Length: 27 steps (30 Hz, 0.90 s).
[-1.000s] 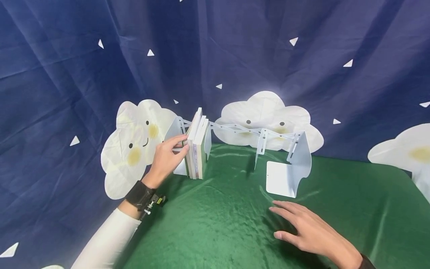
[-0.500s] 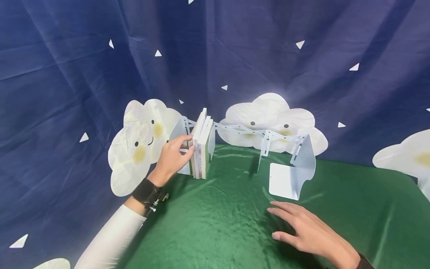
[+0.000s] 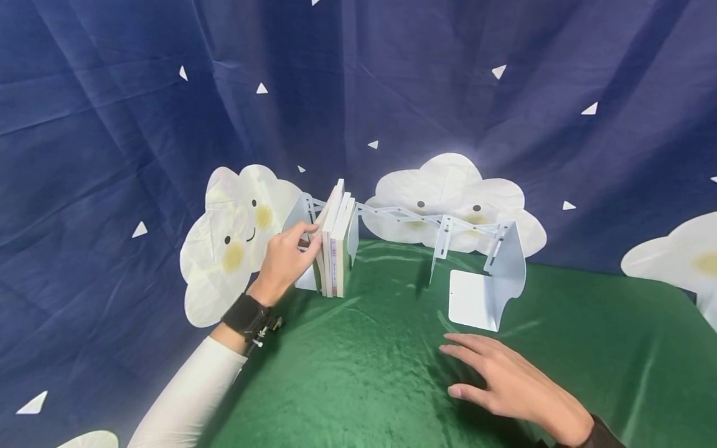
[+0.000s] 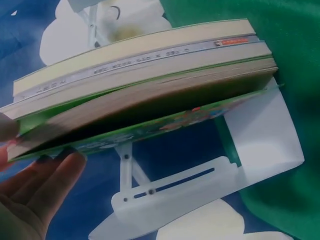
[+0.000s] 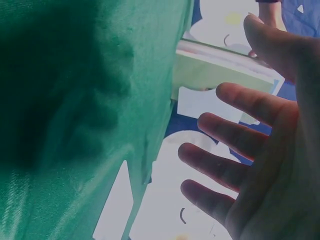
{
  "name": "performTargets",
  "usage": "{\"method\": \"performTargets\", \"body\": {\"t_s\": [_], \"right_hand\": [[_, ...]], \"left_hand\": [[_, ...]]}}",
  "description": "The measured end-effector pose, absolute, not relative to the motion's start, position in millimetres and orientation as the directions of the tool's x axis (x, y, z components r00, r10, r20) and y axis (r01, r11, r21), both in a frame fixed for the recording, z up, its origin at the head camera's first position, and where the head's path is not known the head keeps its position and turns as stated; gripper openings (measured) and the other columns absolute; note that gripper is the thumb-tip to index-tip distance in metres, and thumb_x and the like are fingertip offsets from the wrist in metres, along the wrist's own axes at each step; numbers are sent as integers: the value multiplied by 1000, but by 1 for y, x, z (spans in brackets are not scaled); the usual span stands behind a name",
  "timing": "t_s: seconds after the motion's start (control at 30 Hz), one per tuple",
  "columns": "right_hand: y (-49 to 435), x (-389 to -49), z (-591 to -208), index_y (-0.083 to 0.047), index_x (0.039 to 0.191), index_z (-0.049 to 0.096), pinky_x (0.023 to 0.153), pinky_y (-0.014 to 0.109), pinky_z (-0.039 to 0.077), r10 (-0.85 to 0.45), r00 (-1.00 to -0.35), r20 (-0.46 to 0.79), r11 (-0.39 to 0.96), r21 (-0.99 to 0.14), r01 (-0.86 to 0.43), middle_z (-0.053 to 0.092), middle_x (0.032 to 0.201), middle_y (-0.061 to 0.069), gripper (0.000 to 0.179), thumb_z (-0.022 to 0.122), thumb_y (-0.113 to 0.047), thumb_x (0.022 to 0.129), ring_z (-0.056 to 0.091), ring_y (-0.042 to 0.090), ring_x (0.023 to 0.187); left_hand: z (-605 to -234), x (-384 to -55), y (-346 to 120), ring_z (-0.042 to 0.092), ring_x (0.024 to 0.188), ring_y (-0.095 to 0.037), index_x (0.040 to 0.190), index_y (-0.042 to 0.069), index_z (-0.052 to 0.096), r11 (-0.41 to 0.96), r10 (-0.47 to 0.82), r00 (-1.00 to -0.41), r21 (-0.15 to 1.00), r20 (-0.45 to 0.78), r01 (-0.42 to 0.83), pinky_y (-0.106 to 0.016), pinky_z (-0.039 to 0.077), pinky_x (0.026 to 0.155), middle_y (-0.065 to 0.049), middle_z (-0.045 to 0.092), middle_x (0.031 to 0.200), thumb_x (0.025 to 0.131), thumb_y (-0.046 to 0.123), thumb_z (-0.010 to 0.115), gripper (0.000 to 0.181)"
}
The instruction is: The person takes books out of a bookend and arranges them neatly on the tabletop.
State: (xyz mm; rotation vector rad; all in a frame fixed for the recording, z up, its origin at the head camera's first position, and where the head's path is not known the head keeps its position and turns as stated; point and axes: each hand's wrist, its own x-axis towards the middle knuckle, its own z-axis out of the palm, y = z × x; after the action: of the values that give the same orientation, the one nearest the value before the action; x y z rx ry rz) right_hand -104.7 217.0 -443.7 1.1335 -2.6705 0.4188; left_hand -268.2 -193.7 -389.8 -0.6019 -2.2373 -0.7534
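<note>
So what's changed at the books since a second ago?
The left hand has drawn the upper part of the leftmost book slightly left, away from the other books. The right hand, holding nothing, has drifted slightly left. The other books and white bookend stayed put.

This is a small draped set, dressed like a child's reading corner. A dark blue cloth backdrop (image 3: 403, 99), creased and hanging in folds, fills the upper part of the head view, patterned with white triangles (image 3: 498, 71). A smiling white cloud (image 3: 246, 218) with yellow cheeks shows left of centre, and another cloud (image 3: 655, 255) is cut by the right edge. Shiny, wrinkled green cloth (image 3: 358, 373) covers the surface below. Near the centre, upright books (image 3: 333, 261) in a metal bookend (image 3: 506, 267) add a study-desk touch. What kind of building lies beyond the drapes, I cannot tell.
</note>
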Motion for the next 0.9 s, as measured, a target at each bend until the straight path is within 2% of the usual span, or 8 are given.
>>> {"method": "performTargets", "body": {"t_s": [0.1, 0.17, 0.23, 0.33, 0.47, 0.6, 0.7, 0.9], "right_hand": [[216, -106, -442, -25, 132, 53, 94, 41, 45, -668, -689, 283, 666, -186, -722, 48, 139, -4, 56, 60, -57, 86, 45, 15, 123], [216, -107, -441, -26, 132, 52, 94, 41, 45, -668, -693, 270, 667, -194, -719, 48, 139, -4, 56, 59, -58, 87, 45, 14, 123], [215, -108, -439, -26, 133, 52, 94, 41, 45, -671, -695, 259, 667, -199, -718, 47, 139, -4, 56, 58, -58, 87, 45, 14, 124], [213, -110, -437, -29, 134, 50, 94, 40, 45, -676, -693, 252, 664, -202, -720, 46, 140, -6, 55, 57, -58, 88, 45, 14, 124], [210, -111, -435, -33, 134, 48, 94, 40, 44, -679, -691, 249, 660, -206, -723, 44, 140, -9, 53, 56, -58, 88, 44, 14, 124], [207, -112, -434, -34, 135, 47, 95, 40, 44, -683, -687, 247, 655, -210, -726, 44, 140, -9, 53, 56, -58, 88, 44, 14, 124], [205, -113, -433, -34, 135, 46, 95, 40, 44, -689, -683, 241, 650, -209, -730, 43, 141, -9, 53, 56, -59, 89, 43, 14, 125], [203, -114, -432, -33, 134, 48, 96, 40, 44, -690, -678, 251, 646, -206, -735, 44, 140, -8, 53, 57, -58, 88, 43, 15, 125]], "left_hand": [[-395, -271, -190, 66, 68, -13, 118, 9, 57, 739, 155, -679, 372, 718, 562, -30, 55, 53, -11, 71, 92, 90, 21, 60, 30], [-402, -273, -188, 66, 66, -14, 128, 8, 48, 742, 106, -724, 430, 682, 514, -30, 53, 48, -14, 71, 90, 89, 21, 60, 42], [-409, -274, -186, 67, 70, -15, 133, 9, 44, 745, 64, -779, 490, 623, 453, -31, 53, 50, -16, 71, 96, 89, 21, 59, 48], [-418, -274, -187, 65, 65, -18, 123, 7, 52, 762, 35, -830, 523, 556, 382, -33, 51, 47, -14, 71, 91, 89, 22, 61, 38], [-426, -275, -189, 58, 53, -17, 104, 6, 61, 775, 49, -833, 506, 551, 379, -32, 45, 41, -12, 68, 77, 91, 21, 60, 20], [-428, -274, -192, 54, 50, -14, 110, 4, 61, 747, 57, -824, 523, 564, 409, -29, 41, 35, -13, 68, 78, 92, 17, 57, 23], [-430, -270, -194, 53, 48, -14, 108, 3, 61, 742, 42, -826, 536, 562, 403, -29, 38, 33, -11, 66, 73, 92, 15, 55, 21], [-429, -257, -199, 55, 52, -15, 101, 7, 55, 717, -4, -873, 610, 487, 337, -30, 43, 38, -6, 59, 68, 94, 16, 47, 14]]}}
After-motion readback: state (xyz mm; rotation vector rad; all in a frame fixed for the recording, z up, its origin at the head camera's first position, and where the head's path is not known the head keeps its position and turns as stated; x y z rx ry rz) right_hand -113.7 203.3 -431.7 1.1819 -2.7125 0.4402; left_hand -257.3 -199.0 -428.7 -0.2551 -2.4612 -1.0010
